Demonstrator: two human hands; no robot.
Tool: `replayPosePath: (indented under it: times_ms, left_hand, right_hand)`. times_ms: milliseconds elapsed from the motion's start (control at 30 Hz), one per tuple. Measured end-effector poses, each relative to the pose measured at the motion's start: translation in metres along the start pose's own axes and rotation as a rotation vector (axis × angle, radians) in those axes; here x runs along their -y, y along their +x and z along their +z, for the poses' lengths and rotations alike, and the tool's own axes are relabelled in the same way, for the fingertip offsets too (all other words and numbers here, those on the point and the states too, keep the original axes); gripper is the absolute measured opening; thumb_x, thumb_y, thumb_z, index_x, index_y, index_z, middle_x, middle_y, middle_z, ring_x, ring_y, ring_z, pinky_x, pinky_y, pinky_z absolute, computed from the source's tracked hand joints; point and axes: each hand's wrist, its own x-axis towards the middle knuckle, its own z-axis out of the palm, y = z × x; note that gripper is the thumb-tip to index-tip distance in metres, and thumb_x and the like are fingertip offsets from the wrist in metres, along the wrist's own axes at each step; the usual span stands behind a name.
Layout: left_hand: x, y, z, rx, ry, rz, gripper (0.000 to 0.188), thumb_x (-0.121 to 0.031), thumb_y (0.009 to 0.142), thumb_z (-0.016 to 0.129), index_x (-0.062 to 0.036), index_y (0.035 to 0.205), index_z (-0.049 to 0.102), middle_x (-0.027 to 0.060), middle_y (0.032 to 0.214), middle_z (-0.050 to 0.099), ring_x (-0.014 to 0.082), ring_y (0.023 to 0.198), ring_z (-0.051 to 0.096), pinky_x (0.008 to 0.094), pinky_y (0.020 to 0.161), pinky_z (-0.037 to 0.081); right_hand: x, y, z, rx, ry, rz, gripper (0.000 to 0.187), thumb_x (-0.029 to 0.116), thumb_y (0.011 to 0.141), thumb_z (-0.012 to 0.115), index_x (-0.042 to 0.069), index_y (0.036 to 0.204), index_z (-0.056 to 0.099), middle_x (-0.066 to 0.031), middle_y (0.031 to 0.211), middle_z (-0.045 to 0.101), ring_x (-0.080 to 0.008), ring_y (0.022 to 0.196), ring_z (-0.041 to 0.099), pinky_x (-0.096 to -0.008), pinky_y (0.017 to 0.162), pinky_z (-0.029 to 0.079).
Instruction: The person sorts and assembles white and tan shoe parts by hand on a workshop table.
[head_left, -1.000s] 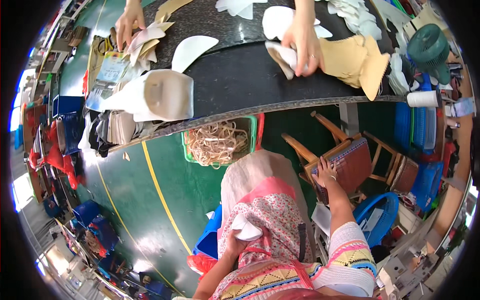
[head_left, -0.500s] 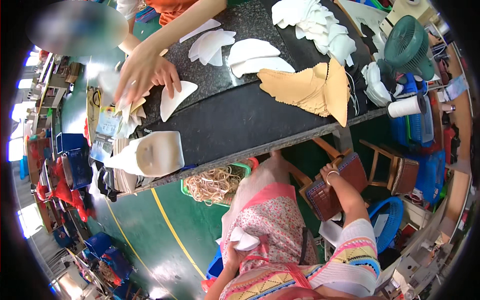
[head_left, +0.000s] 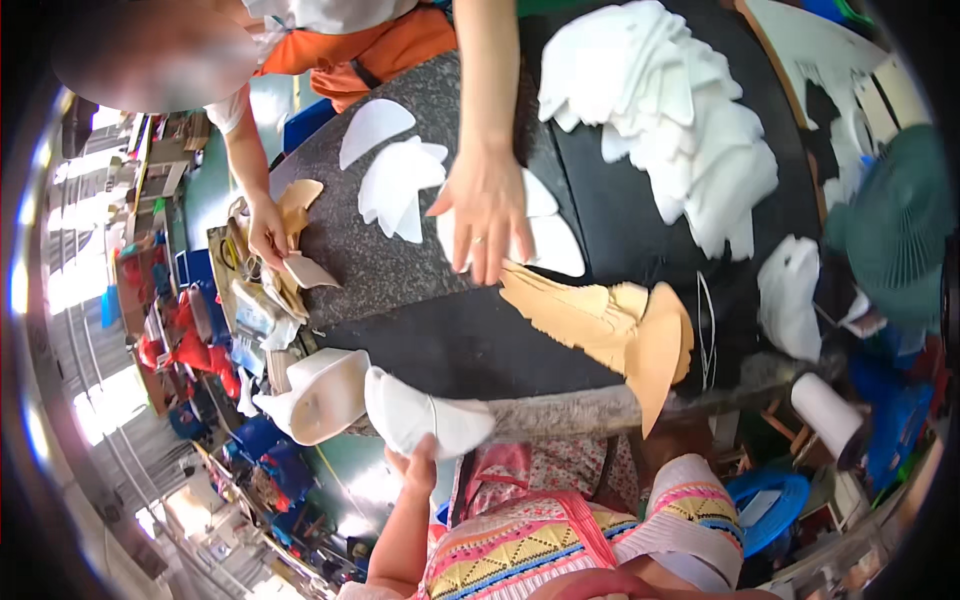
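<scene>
My left hand [head_left: 416,468], at the table's near edge, grips a small stack of white curved pieces [head_left: 425,415] between thumb and fingers. Beside that stack, to its left, is a white plastic container [head_left: 325,395] cut open on one side. My right hand does not show; only the sleeve at that shoulder is visible. Across the table a co-worker presses one hand [head_left: 488,215] flat on white curved pieces [head_left: 552,245]. The co-worker's other hand [head_left: 266,232] pinches a beige piece [head_left: 310,270] at the left end.
A fanned pile of tan pieces [head_left: 610,325] lies on the black table [head_left: 430,350]. Behind it is a large heap of white pieces [head_left: 690,130]. A thread spool [head_left: 828,410] and a green fan [head_left: 890,225] stand at the right. Below is a blue basket [head_left: 775,505].
My left hand has risen from my lap to the table edge with the white pieces. My right hand has gone out of sight from the stool. The co-worker's hands have moved apart.
</scene>
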Motion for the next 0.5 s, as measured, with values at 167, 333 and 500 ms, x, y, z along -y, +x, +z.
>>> replayPosePath:
  times_ms: [167, 333, 500]
  left_hand:
    - [-0.005, 0.049, 0.086, 0.001, 0.041, 0.083, 0.038, -0.012, 0.075, 0.062, 0.0031, 0.107, 0.051, 0.014, 0.092, 0.06, 0.0245, 0.084, 0.058, 0.0344, 0.076, 0.045]
    - [-0.008, 0.047, 0.072, -0.055, 0.182, 0.143, 0.034, -0.012, 0.075, 0.061, 0.0036, 0.103, 0.053, 0.0188, 0.091, 0.059, 0.0322, 0.083, 0.059, 0.0357, 0.076, 0.045]
    - [-0.025, 0.052, 0.084, -0.047, 0.13, 0.104, 0.032, -0.013, 0.075, 0.06, 0.0043, 0.102, 0.053, 0.0192, 0.087, 0.059, 0.0332, 0.079, 0.058, 0.0369, 0.073, 0.045]
  right_hand:
    - [-0.067, 0.005, -0.064, 0.05, -0.072, 0.195, 0.054, 0.041, 0.071, 0.063, 0.017, 0.118, 0.051, -0.0086, 0.117, 0.051, -0.0258, 0.111, 0.046, -0.049, 0.095, 0.028]
    - [-0.009, 0.067, -0.041, 0.102, 0.048, 0.32, 0.049, 0.039, 0.073, 0.061, 0.015, 0.115, 0.053, -0.0113, 0.113, 0.052, -0.0266, 0.108, 0.048, -0.0483, 0.092, 0.031]
    - [0.059, 0.178, 0.005, 0.105, 0.074, 0.488, 0.044, 0.038, 0.075, 0.059, 0.013, 0.111, 0.055, -0.014, 0.109, 0.054, -0.0273, 0.105, 0.051, -0.0476, 0.089, 0.034]
